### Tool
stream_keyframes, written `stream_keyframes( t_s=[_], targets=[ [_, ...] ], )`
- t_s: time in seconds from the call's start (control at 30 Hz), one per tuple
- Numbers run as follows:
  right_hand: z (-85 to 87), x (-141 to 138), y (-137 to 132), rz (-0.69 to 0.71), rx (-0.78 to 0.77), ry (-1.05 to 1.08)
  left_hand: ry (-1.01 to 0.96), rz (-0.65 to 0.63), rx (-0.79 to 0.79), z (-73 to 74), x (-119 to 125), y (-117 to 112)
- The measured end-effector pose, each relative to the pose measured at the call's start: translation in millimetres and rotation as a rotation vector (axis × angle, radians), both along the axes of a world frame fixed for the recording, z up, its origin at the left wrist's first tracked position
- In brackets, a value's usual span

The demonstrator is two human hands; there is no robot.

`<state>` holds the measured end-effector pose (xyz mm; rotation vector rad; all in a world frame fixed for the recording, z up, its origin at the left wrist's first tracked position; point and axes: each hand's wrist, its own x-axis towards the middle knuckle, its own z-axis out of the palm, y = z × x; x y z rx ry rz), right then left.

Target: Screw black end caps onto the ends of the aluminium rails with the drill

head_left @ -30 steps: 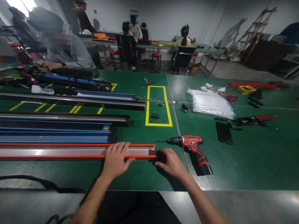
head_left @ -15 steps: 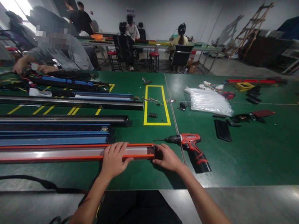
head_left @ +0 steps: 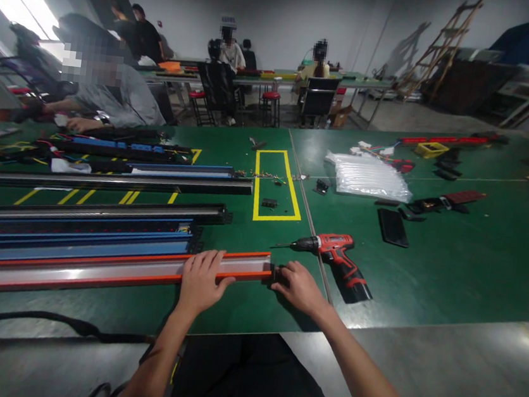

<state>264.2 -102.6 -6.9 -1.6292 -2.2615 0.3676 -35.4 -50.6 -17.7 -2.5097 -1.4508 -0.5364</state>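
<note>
A long orange rail with a silvery channel (head_left: 94, 270) lies along the near edge of the green table (head_left: 452, 271). My left hand (head_left: 200, 278) lies on top of the rail near its right end, fingers flat and spread across it. My right hand (head_left: 299, 286) is at the rail's very end, fingers curled around a small black end piece (head_left: 277, 275) that is mostly hidden. A red and black cordless drill (head_left: 336, 262) lies just right of my right hand, its bit pointing left.
Blue and black rails (head_left: 89, 229) lie parallel behind the orange one. A yellow taped rectangle (head_left: 275, 184) holds small parts. A plastic bag of tubes (head_left: 369, 178), a black plate (head_left: 392, 227) and loose parts lie to the right. A person (head_left: 109, 95) works at the far left.
My hands stay on the rail's right end; the right hand has pressed slightly closer against the end piece. The view shifted a little. The person at the left moved an arm.
</note>
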Motion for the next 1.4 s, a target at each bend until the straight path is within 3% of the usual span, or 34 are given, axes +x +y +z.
stream_keyframes(
  t_s=[0.13,0.4,0.6,0.8,1.2,1.4],
  targets=[
    [0.3,-0.4,7.6,-0.024,-0.003,-0.013,-0.014,-0.001,0.007,-1.4,-0.3,0.8],
    [5.5,-2.8,24.8,0.066,-0.019,0.022,-0.021,-0.002,-0.017,0.2,0.3,1.9],
    [0.0,-0.7,28.5,0.013,-0.007,0.167,-0.019,0.005,-0.026,-0.5,0.1,2.0],
    [0.5,-0.8,36.5,0.107,-0.081,0.214,-0.004,0.007,-0.031,-0.1,-0.9,1.8],
    [3.6,-2.7,47.5,0.223,-0.015,0.123,0.029,-0.011,0.009,0.2,-8.7,2.7],
    [2.2,-9.0,61.5,0.261,-0.006,0.079,0.042,-0.13,-0.007,14.4,14.6,-2.1]
  ],
)
